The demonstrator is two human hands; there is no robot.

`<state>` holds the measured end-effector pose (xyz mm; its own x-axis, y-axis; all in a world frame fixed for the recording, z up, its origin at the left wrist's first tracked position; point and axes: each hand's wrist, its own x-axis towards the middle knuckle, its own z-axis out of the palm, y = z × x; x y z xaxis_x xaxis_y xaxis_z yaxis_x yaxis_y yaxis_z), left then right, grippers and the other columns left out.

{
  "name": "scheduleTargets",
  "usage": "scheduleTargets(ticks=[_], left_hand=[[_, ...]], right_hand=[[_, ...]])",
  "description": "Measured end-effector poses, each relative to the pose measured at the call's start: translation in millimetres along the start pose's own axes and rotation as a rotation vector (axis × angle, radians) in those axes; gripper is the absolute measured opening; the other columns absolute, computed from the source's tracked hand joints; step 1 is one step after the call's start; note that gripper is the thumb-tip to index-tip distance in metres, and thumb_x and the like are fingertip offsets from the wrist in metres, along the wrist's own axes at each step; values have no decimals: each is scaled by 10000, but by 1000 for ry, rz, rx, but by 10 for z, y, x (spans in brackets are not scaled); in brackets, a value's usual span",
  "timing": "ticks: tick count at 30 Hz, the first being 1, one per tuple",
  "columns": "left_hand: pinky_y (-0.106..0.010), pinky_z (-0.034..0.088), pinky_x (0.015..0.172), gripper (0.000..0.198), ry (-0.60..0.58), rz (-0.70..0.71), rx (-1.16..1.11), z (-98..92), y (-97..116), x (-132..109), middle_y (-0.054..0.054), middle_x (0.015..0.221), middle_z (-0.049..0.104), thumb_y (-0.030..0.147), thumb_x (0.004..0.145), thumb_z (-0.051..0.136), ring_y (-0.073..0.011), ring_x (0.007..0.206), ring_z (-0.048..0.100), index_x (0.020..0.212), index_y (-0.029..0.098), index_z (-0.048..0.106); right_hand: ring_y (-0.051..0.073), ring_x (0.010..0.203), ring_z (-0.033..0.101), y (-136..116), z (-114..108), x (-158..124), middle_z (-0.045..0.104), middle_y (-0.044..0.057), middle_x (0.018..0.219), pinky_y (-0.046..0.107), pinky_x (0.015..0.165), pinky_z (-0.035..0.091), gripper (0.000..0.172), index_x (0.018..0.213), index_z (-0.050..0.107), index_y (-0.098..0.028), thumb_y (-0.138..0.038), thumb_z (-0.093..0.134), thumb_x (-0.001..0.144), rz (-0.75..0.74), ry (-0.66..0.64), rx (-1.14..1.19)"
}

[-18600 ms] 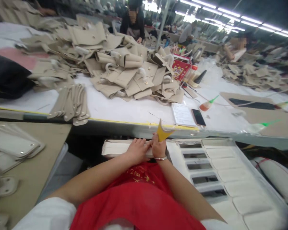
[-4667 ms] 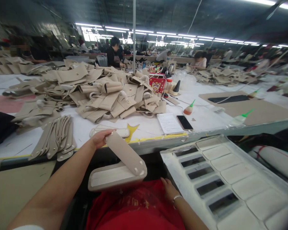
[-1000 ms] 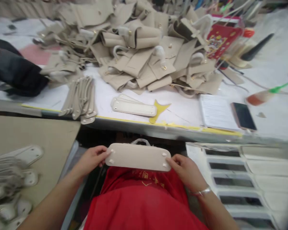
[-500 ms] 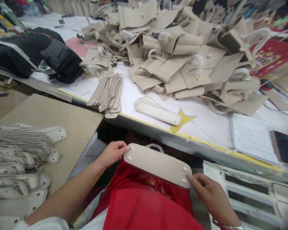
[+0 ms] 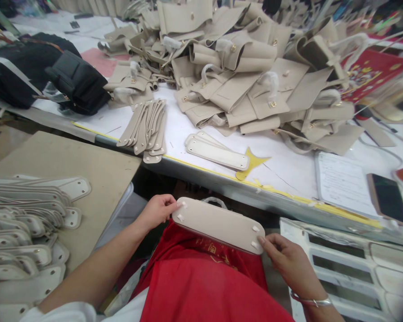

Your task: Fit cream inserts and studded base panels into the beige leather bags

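Observation:
A beige oblong bag-base panel (image 5: 218,225) with small white feet at its corners lies across my lap, over a red apron (image 5: 208,286). My left hand (image 5: 157,211) pinches its left end. At the panel's right end my right hand (image 5: 285,264) grips it with curled fingers; a silver bangle is on that wrist. A white handle loop shows just behind the panel.
A stack of similar cream panels (image 5: 216,153) and a yellow scrap (image 5: 253,162) lie on the white table (image 5: 289,172). Beige strips (image 5: 147,129), a heap of beige bag parts (image 5: 242,76), a phone (image 5: 387,199) and black bags (image 5: 53,78) lie beyond. Left, panels (image 5: 27,219) on a board; right, a white moulded tray (image 5: 352,268).
My view has swung left and down over the last second. Both hands keep hold of the panel's ends, which has tilted a little, right end lower.

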<state>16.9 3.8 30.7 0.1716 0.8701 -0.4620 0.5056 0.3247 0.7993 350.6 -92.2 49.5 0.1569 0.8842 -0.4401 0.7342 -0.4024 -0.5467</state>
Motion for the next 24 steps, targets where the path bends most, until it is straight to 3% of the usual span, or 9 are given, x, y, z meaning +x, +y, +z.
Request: scheduleTargets(ticks=[10, 14, 17, 20, 24], left_hand=[[-186, 272, 406, 328, -21, 65, 209, -31, 103, 46, 57, 458, 454, 475, 725, 553, -79, 414, 414, 636, 159, 543], [-218, 307, 481, 341, -4, 161, 553, -97, 155, 18, 21, 556, 534, 485, 753, 504, -117, 528, 489, 628, 172, 555], [-268, 385, 570, 331, 76, 282, 860, -77, 227, 29, -32, 751, 606, 492, 752, 496, -186, 679, 558, 810, 179, 586], [-369, 424, 802, 369, 119, 606, 965, 218, 364, 75, -108, 1034, 590, 375, 776, 490, -257, 954, 542, 1070, 158, 534], [-433, 302, 1014, 568, -104, 989, 863, 1000, 618, 22, -134, 1295, 464, 408, 773, 533, -268, 1193, 405, 1264, 151, 409]], right_hand=[[114, 448, 413, -18, -7, 18, 489, -22, 470, 238, 466, 314, 398, 636, 566, -191, -537, 444, 789, 1, -9, 43], [116, 499, 448, -9, -1, 6, 528, -13, 525, 235, 504, 323, 371, 612, 552, -186, -490, 452, 799, -31, 32, 39], [116, 550, 480, 25, 0, -13, 559, -6, 572, 228, 528, 318, 327, 599, 545, -181, -429, 474, 800, -64, 69, 26], [105, 552, 478, 90, 1, 3, 570, -6, 585, 219, 526, 301, 294, 601, 553, -176, -388, 494, 795, -71, 90, 36], [92, 543, 461, 161, 1, 13, 573, -7, 591, 212, 514, 275, 274, 607, 566, -168, -369, 516, 787, -71, 109, 64]])
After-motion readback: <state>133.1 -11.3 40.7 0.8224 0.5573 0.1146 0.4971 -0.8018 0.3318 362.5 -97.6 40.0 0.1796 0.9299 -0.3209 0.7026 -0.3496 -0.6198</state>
